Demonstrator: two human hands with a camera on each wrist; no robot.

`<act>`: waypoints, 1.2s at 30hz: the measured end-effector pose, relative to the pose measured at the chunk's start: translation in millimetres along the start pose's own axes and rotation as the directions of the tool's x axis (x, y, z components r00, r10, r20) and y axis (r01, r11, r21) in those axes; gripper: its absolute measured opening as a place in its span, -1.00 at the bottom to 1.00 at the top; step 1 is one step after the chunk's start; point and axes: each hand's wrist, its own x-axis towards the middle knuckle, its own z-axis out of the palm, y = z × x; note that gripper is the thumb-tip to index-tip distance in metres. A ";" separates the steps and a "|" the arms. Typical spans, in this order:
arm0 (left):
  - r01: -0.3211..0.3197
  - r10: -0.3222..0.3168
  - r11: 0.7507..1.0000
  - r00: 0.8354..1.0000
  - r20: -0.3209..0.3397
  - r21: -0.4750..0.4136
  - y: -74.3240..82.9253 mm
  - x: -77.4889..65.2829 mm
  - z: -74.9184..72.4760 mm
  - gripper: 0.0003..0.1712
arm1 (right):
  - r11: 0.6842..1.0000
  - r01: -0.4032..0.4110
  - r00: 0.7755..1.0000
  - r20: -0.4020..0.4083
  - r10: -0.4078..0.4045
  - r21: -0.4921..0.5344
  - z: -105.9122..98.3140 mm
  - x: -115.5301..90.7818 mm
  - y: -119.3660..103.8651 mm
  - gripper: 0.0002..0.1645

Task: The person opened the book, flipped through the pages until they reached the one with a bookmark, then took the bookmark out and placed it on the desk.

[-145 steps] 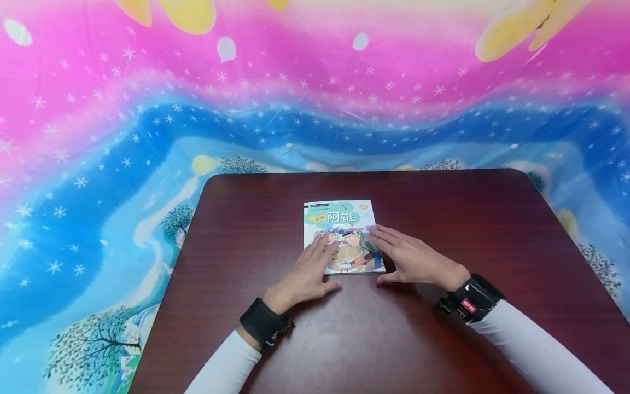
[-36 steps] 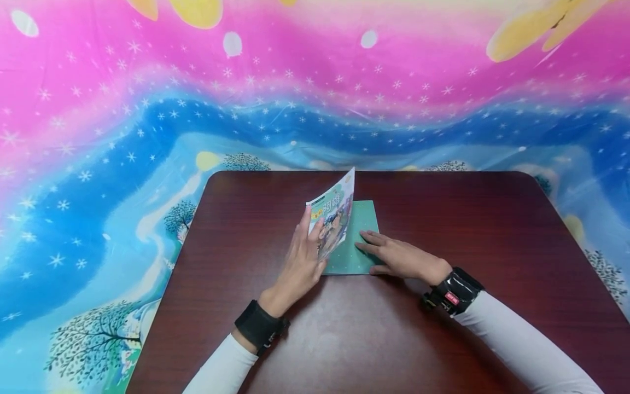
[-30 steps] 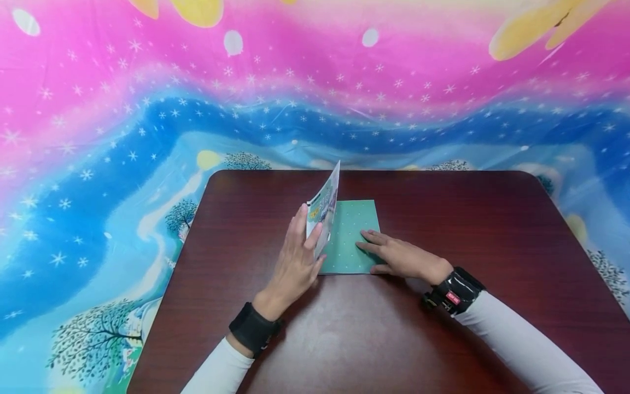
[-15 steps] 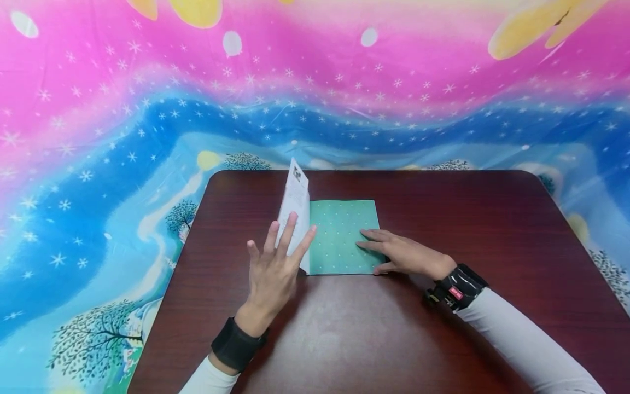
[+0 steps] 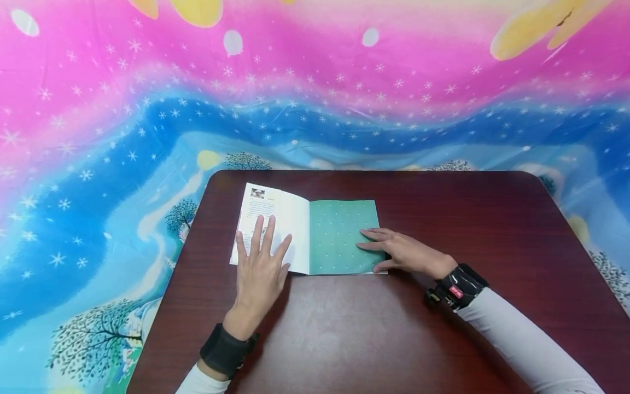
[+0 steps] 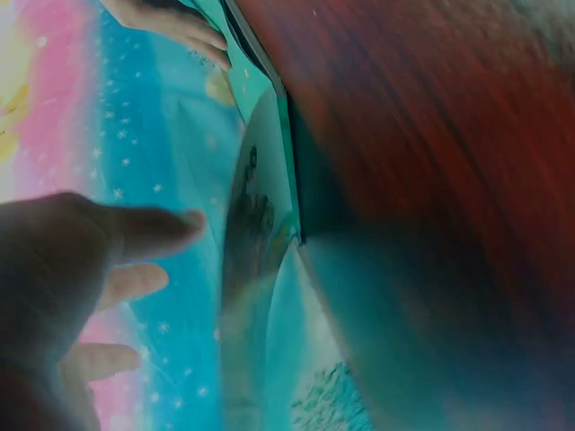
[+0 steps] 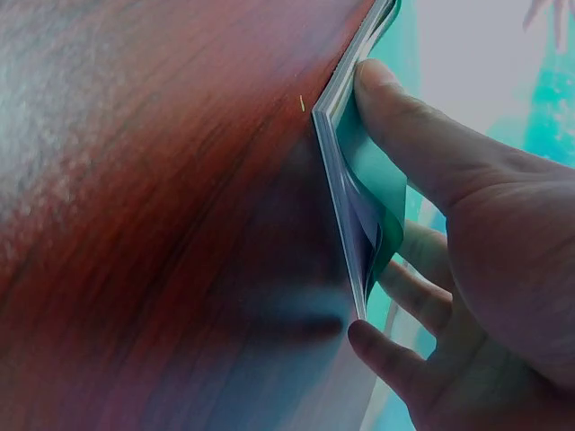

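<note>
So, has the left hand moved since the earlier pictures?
Yes. In the head view, the left hand has moved left, nearer the left edge of the table.

Nothing is legible: the print (image 5: 261, 210) near the top left corner of the book (image 5: 327, 235) and the marks on the red label (image 5: 456, 291) of the right wristband (image 5: 471, 281) are too small.

Between left hand (image 5: 258, 276) and right hand (image 5: 407, 253), room is left on the table (image 5: 339, 339) up to the book (image 5: 337, 224), whose lower left page and right edge are obstructed by them.
</note>
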 end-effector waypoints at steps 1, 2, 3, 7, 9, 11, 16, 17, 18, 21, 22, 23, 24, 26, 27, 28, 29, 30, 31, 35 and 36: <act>0.003 -0.003 1.000 1.000 0.019 -0.023 -0.1 -0.5 1.8 -0.21 | 1.000 0.000 1.000 -0.003 0.000 -0.005 0.4 0.2 0.2 -0.16; 0.006 -0.005 0.999 0.999 0.035 -0.045 0.2 -1.1 3.8 -0.23 | 1.000 -0.002 1.000 -0.006 0.002 -0.012 0.8 0.5 0.4 -0.17; 0.012 -0.009 0.998 0.999 0.052 -0.065 0.8 -1.8 5.7 -0.24 | 1.000 -0.004 1.000 -0.007 0.004 -0.014 1.3 0.8 0.6 -0.18; 0.073 -0.052 0.987 0.988 0.147 -0.143 5.7 -5.6 12.1 -0.24 | 1.000 -0.012 1.000 -0.009 0.012 -0.014 2.5 1.9 0.7 -0.20; 0.113 -0.077 0.980 0.974 0.213 -0.165 9.0 -7.2 14.2 -0.22 | 1.000 -0.011 1.000 -0.011 0.011 -0.010 3.0 2.2 0.8 -0.22; 0.149 -0.093 0.971 0.955 0.283 -0.184 12.3 -7.9 16.1 -0.21 | 1.000 -0.009 1.000 -0.016 0.009 -0.009 3.5 2.1 0.6 -0.24; 0.211 -0.109 0.956 0.901 0.421 -0.204 17.7 -8.4 20.9 -0.17 | 0.999 -0.019 0.999 -0.038 0.018 -0.043 4.2 3.7 -1.1 -0.32; 0.219 -0.112 0.955 0.892 0.439 -0.201 18.2 -8.5 21.8 -0.17 | 0.998 -0.023 0.999 -0.044 0.020 -0.051 4.3 4.4 -1.6 -0.34; 0.229 -0.116 0.952 0.883 0.454 -0.202 18.6 -8.5 22.7 -0.16 | 0.998 -0.027 0.998 -0.050 0.024 -0.058 4.2 5.2 -2.2 -0.35; 0.258 -0.124 0.941 0.865 0.487 -0.219 19.3 -8.5 25.3 -0.14 | 0.997 -0.033 0.997 -0.065 0.028 -0.073 5.1 7.2 -2.8 -0.38; 0.266 -0.125 0.938 0.859 0.496 -0.224 19.5 -8.3 26.3 -0.13 | 0.996 -0.033 0.997 -0.069 0.028 -0.078 5.5 7.6 -3.0 -0.38; 0.272 -0.125 0.935 0.853 0.507 -0.227 19.6 -8.0 27.6 -0.11 | 0.996 -0.034 0.997 -0.075 0.028 -0.083 5.7 7.9 -3.1 -0.39; 0.276 -0.123 0.934 0.847 0.517 -0.229 19.7 -7.6 28.8 -0.09 | 0.995 -0.034 0.996 -0.080 0.026 -0.089 6.0 8.2 -3.2 -0.39; 0.282 -0.121 0.931 0.836 0.535 -0.231 20.2 -6.5 30.7 -0.05 | 0.995 -0.034 0.995 -0.096 0.025 -0.098 6.5 9.0 -3.5 -0.41; 0.284 -0.120 0.931 0.830 0.544 -0.228 20.7 -5.8 31.8 -0.02 | 0.994 -0.033 0.994 -0.104 0.022 -0.103 6.6 9.4 -3.6 -0.41; 0.285 -0.117 0.931 0.825 0.553 -0.227 21.0 -5.0 32.7 0.00 | 0.994 -0.035 0.993 -0.114 0.023 -0.104 6.7 9.9 -3.8 -0.42; 0.289 -0.117 0.930 0.818 0.564 -0.226 21.4 -4.0 33.3 0.03 | 0.994 -0.039 0.992 -0.124 0.025 -0.106 6.7 10.3 -4.0 -0.43; 0.293 -0.116 0.928 0.815 0.568 -0.229 21.9 -3.1 33.7 0.05 | 0.993 -0.047 0.991 -0.131 0.032 -0.110 6.8 10.8 -4.3 -0.44; 0.297 -0.115 0.925 0.813 0.571 -0.237 22.3 -2.3 34.2 0.07 | 0.992 -0.058 0.990 -0.137 0.043 -0.110 6.7 11.2 -4.7 -0.44; 0.306 -0.108 0.919 0.801 0.589 -0.247 24.3 1.3 35.2 0.14 | 0.987 -0.104 0.986 -0.140 0.086 -0.120 6.0 12.5 -6.0 -0.44; 0.303 -0.105 0.920 0.801 0.589 -0.248 24.6 1.8 35.9 0.14 | 0.986 -0.113 0.986 -0.140 0.096 -0.123 5.8 12.8 -6.3 -0.44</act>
